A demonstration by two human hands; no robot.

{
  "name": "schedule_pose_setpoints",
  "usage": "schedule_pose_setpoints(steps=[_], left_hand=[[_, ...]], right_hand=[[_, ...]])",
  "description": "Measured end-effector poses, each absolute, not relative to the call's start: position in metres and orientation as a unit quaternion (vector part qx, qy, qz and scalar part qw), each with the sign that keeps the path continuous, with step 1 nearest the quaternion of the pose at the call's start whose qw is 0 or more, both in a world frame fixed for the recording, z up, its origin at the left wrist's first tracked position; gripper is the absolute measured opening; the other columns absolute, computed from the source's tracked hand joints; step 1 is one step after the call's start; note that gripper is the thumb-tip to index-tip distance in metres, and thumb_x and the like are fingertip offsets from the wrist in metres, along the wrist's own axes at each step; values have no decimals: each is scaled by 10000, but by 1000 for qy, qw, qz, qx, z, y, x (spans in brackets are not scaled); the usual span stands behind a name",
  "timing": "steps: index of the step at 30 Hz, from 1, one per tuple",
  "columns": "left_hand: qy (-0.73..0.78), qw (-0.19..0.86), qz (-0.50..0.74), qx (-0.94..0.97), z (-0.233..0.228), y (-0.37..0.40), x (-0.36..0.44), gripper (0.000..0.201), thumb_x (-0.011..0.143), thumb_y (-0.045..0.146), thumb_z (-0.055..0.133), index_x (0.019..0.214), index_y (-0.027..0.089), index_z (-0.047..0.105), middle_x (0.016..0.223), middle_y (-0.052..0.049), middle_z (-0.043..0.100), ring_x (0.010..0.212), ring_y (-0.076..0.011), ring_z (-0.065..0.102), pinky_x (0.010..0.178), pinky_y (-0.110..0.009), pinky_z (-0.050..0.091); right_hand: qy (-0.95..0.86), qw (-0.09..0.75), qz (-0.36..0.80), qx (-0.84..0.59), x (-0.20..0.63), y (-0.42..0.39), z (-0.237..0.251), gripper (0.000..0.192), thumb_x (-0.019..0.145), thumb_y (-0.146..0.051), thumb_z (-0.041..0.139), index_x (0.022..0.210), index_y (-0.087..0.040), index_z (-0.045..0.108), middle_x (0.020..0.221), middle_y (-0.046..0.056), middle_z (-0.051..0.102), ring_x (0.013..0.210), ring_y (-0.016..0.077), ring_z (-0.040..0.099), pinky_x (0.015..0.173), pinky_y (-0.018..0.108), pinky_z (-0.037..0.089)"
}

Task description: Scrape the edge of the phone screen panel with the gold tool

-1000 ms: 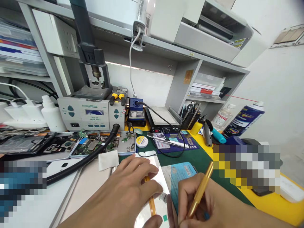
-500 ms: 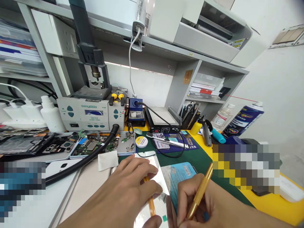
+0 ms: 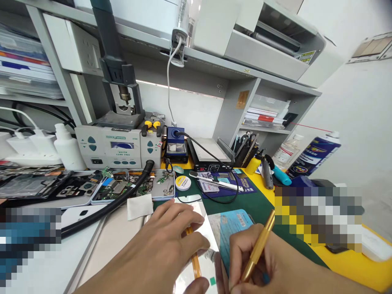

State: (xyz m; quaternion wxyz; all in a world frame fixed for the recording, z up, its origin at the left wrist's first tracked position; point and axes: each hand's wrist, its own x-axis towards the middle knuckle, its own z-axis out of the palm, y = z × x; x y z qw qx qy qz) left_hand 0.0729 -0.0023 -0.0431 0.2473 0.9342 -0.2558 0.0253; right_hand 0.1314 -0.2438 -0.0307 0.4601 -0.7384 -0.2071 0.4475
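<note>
Down at the bench edge nothing has shifted: my left hand still flattens the white panel, my right hand pinching the gold tool.

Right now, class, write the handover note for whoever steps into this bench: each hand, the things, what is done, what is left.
Left hand: flat on the white panel, pinning it and its orange ribbon strip.
Right hand: fingers closed on the gold tool, tip down at the panel's edge beside the blue card.
Done: panel held steady.
Left: the work at the tip; its exact contact is hidden.
</note>
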Motion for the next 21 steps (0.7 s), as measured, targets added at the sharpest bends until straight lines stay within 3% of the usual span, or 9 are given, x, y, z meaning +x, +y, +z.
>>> schedule_pose_setpoints(steps=[12,21], left_hand=[[-233,249,30,940,-40,-4,69,202,838,391,733,1035,354,748,1247,18,687,1244,-296,578,1081,-502,430],[-250,252,36,934,-35,-5,66,195,802,396,765,982,323,756,1213,0,701,1199,-307,600,1037,-491,456]], right_hand=[[-205,460,450,-738,130,-240,-28,364,668,-344,883,730,-183,562,645,-55,540,568,68,433,501,192,307],[-200,450,444,-749,131,-244,-31,310,695,-269,860,743,-186,565,703,-34,588,645,96,496,576,204,367]])
